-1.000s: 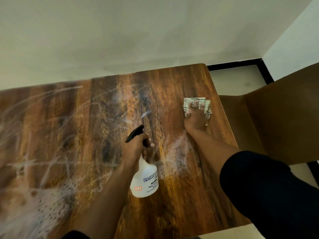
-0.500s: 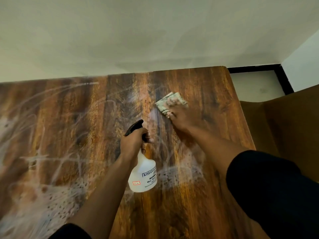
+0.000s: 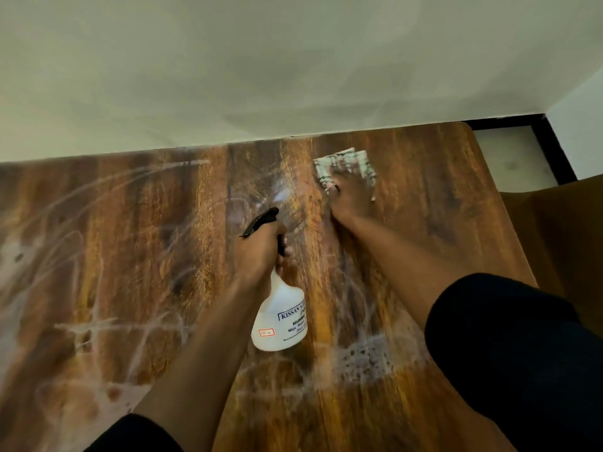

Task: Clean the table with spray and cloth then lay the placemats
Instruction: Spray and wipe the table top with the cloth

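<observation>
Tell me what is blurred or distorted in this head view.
Head view: motion blur smears the cloth under the right hand and the wet streaks on the table; the spray bottle label stays partly legible; wide-angle distortion tilts the far table edge.

one spray bottle (image 3: pixel 280 324), one cloth (image 3: pixel 346 164), one table (image 3: pixel 130 239)
</observation>
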A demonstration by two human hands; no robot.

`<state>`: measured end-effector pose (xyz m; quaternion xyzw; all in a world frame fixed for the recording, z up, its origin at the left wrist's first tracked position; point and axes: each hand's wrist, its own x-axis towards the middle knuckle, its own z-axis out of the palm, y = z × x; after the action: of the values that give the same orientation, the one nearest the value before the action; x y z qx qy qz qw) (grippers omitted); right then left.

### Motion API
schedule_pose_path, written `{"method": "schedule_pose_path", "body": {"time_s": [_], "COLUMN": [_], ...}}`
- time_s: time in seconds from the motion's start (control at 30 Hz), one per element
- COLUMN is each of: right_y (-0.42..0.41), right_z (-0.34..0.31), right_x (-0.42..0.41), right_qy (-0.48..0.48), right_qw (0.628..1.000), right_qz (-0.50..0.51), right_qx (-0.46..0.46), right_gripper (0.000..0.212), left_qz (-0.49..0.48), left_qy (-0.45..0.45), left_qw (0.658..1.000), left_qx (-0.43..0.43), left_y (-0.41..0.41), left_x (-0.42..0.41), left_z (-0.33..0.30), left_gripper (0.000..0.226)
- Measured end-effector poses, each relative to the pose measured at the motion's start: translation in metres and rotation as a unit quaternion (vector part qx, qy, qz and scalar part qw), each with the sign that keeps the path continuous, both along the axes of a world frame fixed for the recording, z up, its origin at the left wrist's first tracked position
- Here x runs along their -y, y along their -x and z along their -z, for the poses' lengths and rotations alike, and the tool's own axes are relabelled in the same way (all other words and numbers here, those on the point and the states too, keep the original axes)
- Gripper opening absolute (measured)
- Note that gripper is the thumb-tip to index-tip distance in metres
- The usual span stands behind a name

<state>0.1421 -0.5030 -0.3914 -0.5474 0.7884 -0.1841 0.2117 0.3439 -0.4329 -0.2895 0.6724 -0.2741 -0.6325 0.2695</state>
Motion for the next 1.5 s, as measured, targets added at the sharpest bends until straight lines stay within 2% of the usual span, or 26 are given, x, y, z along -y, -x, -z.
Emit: {"method": "schedule_pose_path", "body": {"time_s": [0.07, 0.13, 0.23, 0.33, 0.43, 0.5, 0.57, 0.63, 0.73, 0.8, 0.93, 1.03, 1.1, 1.17, 1.27, 1.33, 1.43, 1.5], "right_y": [-0.019, -0.013, 0.022, 0.052, 0.064, 0.058, 0.043, 0.022, -0.017, -0.047, -0.078, -0.057, -0.033, -0.006, 0.025, 0.025, -0.007, -0.043], "right_z": [0.008, 0.01, 0.014, 0.016, 0.01, 0.007, 0.006, 0.006, 0.004, 0.004, 0.005, -0.001, 0.0, 0.005, 0.006, 0.0, -0.006, -0.006], "right_x": [0.008, 0.013, 0.017, 0.03, 0.045, 0.053, 0.06, 0.067, 0.076, 0.081, 0.087, 0.09, 0.087, 0.078, 0.066, 0.068, 0.074, 0.074], "right_qy": [0.003, 0.002, 0.005, 0.011, 0.004, -0.007, -0.006, 0.004, 0.02, 0.025, 0.002, -0.009, -0.01, 0.001, -0.011, -0.027, -0.028, -0.009], "right_qw": [0.995, 0.987, 0.981, 0.995, 0.999, 0.997, 0.992, 0.991, 0.997, 0.999, 0.973, 0.96, 0.972, 0.991, 0.999, 0.998, 0.994, 0.997], "right_qz": [-0.096, -0.16, -0.19, -0.087, 0.029, 0.079, 0.122, 0.134, 0.079, 0.004, -0.215, -0.265, -0.22, -0.117, -0.007, 0.039, 0.076, 0.039], "right_qx": [-0.019, -0.025, -0.04, -0.039, -0.032, -0.023, -0.016, -0.007, 0.015, 0.022, -0.085, -0.093, -0.082, -0.067, -0.047, -0.039, -0.07, -0.065], "right_gripper": [0.05, 0.051, 0.052, 0.051, 0.049, 0.049, 0.049, 0.05, 0.053, 0.053, 0.052, 0.052, 0.052, 0.051, 0.051, 0.051, 0.055, 0.059], "left_qz": [-0.025, -0.03, 0.005, 0.047, 0.023, 0.011, 0.024, 0.03, 0.018, 0.011, -0.024, -0.042, -0.044, -0.049, -0.053, -0.055, -0.081, -0.089], "left_qy": [0.002, 0.005, 0.006, -0.003, -0.02, -0.037, -0.04, -0.025, -0.013, -0.012, -0.019, -0.013, 0.002, 0.014, 0.016, 0.022, 0.022, 0.016], "left_qw": [1.0, 1.0, 1.0, 0.999, 0.999, 0.999, 0.999, 0.999, 1.0, 1.0, 1.0, 0.999, 0.999, 0.999, 0.998, 0.998, 0.996, 0.996], "left_qx": [0.005, -0.001, 0.001, -0.006, -0.026, -0.031, -0.027, -0.024, -0.019, -0.02, -0.007, -0.005, 0.007, 0.011, 0.013, 0.012, 0.014, 0.02], "left_y": [-0.01, -0.02, -0.028, -0.028, -0.026, -0.027, -0.031, -0.036, -0.043, -0.047, -0.051, -0.053, -0.057, -0.061, -0.067, -0.071, -0.081, -0.092], "left_x": [0.014, 0.029, 0.045, 0.051, 0.049, 0.048, 0.048, 0.048, 0.052, 0.056, 0.062, 0.067, 0.07, 0.073, 0.075, 0.074, 0.071, 0.07], "left_z": [0.001, 0.001, 0.001, 0.003, 0.007, 0.008, 0.011, 0.013, 0.013, 0.013, 0.008, 0.005, 0.005, 0.006, 0.006, 0.006, 0.001, -0.001], "left_gripper": [0.019, 0.012, 0.01, 0.012, 0.028, 0.012, 0.021, 0.013, 0.018, 0.009, 0.024, 0.024, 0.019, 0.013, 0.042, 0.032, 0.029, 0.034]}}
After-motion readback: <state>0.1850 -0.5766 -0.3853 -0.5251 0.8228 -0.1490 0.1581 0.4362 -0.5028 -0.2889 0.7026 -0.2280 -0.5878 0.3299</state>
